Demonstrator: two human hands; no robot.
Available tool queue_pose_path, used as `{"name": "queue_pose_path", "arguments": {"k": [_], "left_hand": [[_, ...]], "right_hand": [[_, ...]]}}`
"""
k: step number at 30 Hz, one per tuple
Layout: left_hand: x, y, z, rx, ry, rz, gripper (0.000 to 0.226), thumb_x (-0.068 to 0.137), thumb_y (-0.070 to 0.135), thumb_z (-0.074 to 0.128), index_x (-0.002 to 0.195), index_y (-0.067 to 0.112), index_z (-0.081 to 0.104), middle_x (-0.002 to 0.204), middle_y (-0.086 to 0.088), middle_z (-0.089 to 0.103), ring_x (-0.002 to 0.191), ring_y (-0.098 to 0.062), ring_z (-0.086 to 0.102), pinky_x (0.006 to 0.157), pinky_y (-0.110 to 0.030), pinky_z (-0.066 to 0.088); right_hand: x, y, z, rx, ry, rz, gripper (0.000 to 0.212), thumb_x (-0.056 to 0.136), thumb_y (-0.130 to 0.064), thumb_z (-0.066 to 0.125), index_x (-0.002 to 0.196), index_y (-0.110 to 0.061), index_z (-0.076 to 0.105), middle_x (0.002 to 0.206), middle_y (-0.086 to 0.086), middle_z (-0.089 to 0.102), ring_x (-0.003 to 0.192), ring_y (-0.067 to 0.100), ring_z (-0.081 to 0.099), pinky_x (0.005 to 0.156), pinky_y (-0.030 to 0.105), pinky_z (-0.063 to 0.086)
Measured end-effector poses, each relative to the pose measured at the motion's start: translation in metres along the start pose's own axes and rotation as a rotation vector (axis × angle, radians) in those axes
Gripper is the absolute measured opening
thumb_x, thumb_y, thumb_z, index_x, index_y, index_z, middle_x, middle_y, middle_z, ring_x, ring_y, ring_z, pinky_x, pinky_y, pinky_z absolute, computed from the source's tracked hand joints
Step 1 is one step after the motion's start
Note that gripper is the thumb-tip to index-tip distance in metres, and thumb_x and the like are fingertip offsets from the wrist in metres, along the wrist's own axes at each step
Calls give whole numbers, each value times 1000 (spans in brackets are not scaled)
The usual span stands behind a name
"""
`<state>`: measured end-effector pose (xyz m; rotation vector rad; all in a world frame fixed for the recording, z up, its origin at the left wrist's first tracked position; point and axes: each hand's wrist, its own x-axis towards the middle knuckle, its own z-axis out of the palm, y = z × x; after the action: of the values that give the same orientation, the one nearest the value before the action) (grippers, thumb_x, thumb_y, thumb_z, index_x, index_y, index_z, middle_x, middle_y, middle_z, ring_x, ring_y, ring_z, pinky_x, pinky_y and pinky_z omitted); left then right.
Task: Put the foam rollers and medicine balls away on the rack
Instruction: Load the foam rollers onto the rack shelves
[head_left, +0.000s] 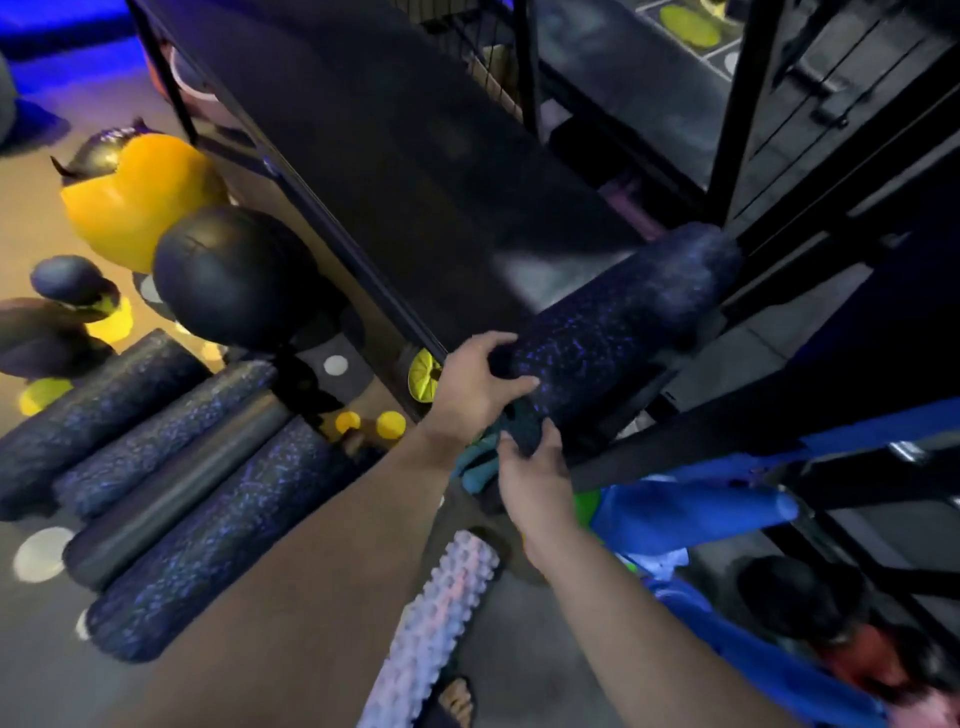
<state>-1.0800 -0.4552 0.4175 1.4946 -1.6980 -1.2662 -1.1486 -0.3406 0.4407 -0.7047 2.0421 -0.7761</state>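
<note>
Head view: the person stands at a black rack (728, 104). A speckled foam roller (618, 322) lies slantwise across a shelf (415, 182), its far end against an upright post and its near end past the shelf's front edge. The left hand (475, 387) grips that near end, fingers over the top and thumb on the side. The right hand (535, 480) sits just below, fingers curled round a teal thing (475, 467) that I cannot make out. On the floor to the left lie four more foam rollers (171, 499) side by side. Beyond them rests a black medicine ball (234, 275) touching a yellow ball (135, 197). A knobbly pale roller (431, 634) lies under the arms.
</note>
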Motion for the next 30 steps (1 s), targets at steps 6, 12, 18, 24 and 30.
{"name": "queue_pose_path", "arguments": {"k": [6,12,18,24,30], "left_hand": [[-9,-5,12,70,-99,167,54,77,27,86,127,17,68,140,-4,60,134,-18,52,115,-30,36],[-41,-24,-18,-362,-11,-45,43,98,7,59,141,13,55,131,-9,66,121,-7,61,104,-16,45],[-132,-208,-115,-116,-43,-478,28,97,23,61,123,29,58,104,3,71,96,-11,67,94,-35,50],[-190,-335,-232,125,-241,-633,49,84,34,72,129,29,54,117,-6,71,104,-19,67,94,-31,48],[-177,-368,-287,123,-228,-745,49,87,43,75,129,28,57,115,3,69,100,-11,64,81,-15,50]], "right_hand": [[1,11,9,39,146,72,55,100,-22,56,149,-12,35,136,17,55,121,31,57,100,37,45],[-8,33,27,111,420,151,16,89,6,60,105,4,57,92,19,65,82,28,61,66,10,37],[-66,102,134,43,292,322,24,91,-5,62,112,-5,49,99,13,60,84,27,57,74,25,34],[-106,162,260,24,122,571,52,89,-33,64,132,-8,48,123,13,62,110,30,62,90,34,47],[-135,159,356,134,-54,584,47,92,-47,64,126,-14,58,115,2,62,109,23,61,97,36,48]]}}
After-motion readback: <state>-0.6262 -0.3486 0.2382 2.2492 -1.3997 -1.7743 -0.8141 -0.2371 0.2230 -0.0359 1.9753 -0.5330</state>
